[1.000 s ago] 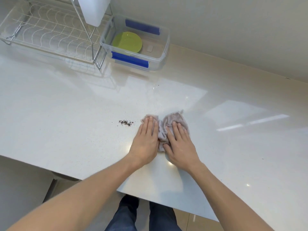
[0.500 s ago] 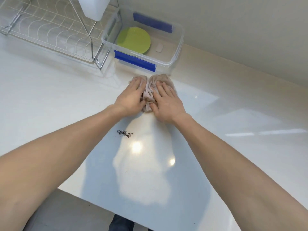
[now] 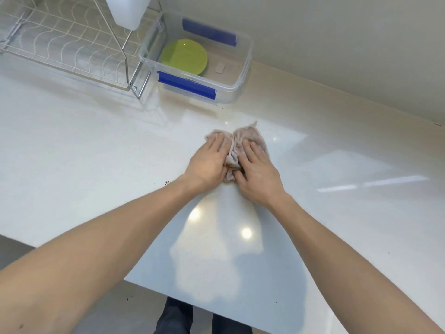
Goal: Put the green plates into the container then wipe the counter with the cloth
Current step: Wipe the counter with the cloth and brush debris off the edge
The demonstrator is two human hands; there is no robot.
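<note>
Counter (image 3: 72, 153), pale and glossy, filling most of the frame. Cloth (image 3: 237, 145), pinkish-grey and bunched into folds, lying on the counter at centre. Left hand (image 3: 208, 162) and right hand (image 3: 256, 171), both flat with fingers extended, pressed palm-down on the cloth side by side; neither is clenched around it. Container (image 3: 243, 75), clear plastic with blue clips on its near and far rims, standing at upper centre against the wall, lid off. Green plates (image 3: 184, 56), seen as a round green stack inside the container toward its left side; a small white tab (image 3: 219, 68) lies on the container floor to their right. Wire dish rack (image 3: 62, 42), upper left, just beside the container. White jug-like object (image 3: 126, 10), top edge, partly cut off. Dark specks (image 3: 166, 182) on the counter beside the left wrist. Counter between cloth and container is unobstructed.
</note>
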